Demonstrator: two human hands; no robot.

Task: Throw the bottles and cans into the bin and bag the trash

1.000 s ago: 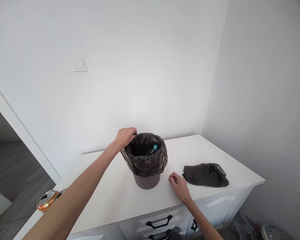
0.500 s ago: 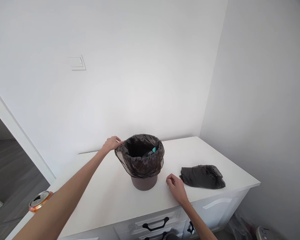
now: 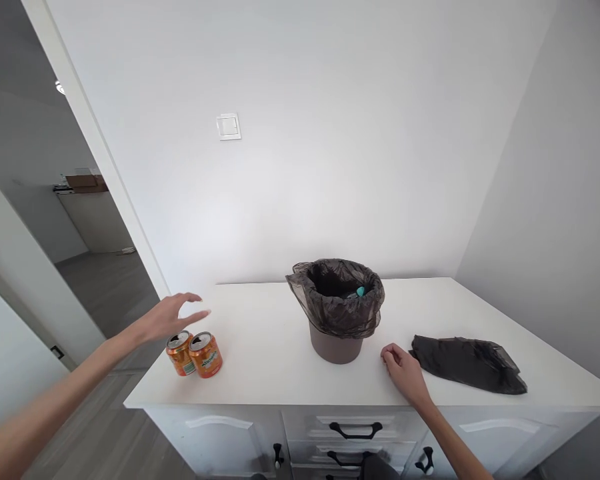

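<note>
My left hand [image 3: 173, 317] hovers over the left end of the counter, thumb and fingers apart, holding nothing. Just below it two orange drink cans, a left can [image 3: 181, 353] and a right can [image 3: 206, 355], stand upright side by side with opened tops. My right hand [image 3: 403, 373] rests on the white top with its fingers curled in; whatever they may hold is hidden. Left of it stands a brown trash bin [image 3: 336, 348] lined with a black trash bag [image 3: 345, 317] folded over the rim. A teal-capped item [image 3: 361, 291] shows inside.
A folded black plastic bag [image 3: 467, 363] lies right of my right hand. The white cabinet top [image 3: 270, 373] has drawers with black handles [image 3: 355, 431] below. Behind is a wall with a light switch [image 3: 229, 127]; a doorway opens at the left.
My left hand has let go of the bag's edge at the bin and moved left above the cans. The view has turned left, bringing both cans into sight. My right hand stays on the counter.
</note>
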